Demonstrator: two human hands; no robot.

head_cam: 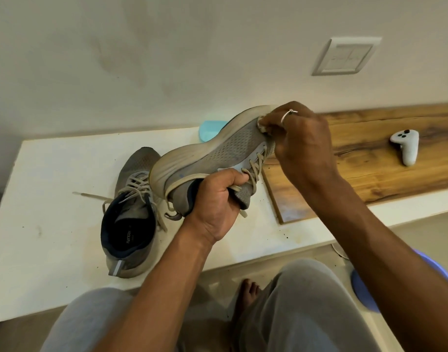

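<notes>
Two grey sneakers are in play. The resting sneaker (131,212) stands upright on the left half of the white worktop (53,186), its laces loose, and nothing touches it. Just to its right, the held sneaker (218,151) is lifted above the middle of the worktop and tipped on its side, with the pale midsole turned up and away. The left hand (218,201) grips it at the collar and tongue, fingers curled tight around them. The right hand (301,141) pinches a small whitish wad (262,126), cloth or tissue, I cannot tell which, against the mesh at the toe, right beside the midsole edge.

The step in hand looks like spot-wiping the toe of the upper. Next, the wad probably needs short, firm strokes along the grimy midsole while the left hand steadies and turns the shoe. Farther right, a white controller (407,146) lies on a wooden board (370,158) near the worktop's back edge.
</notes>
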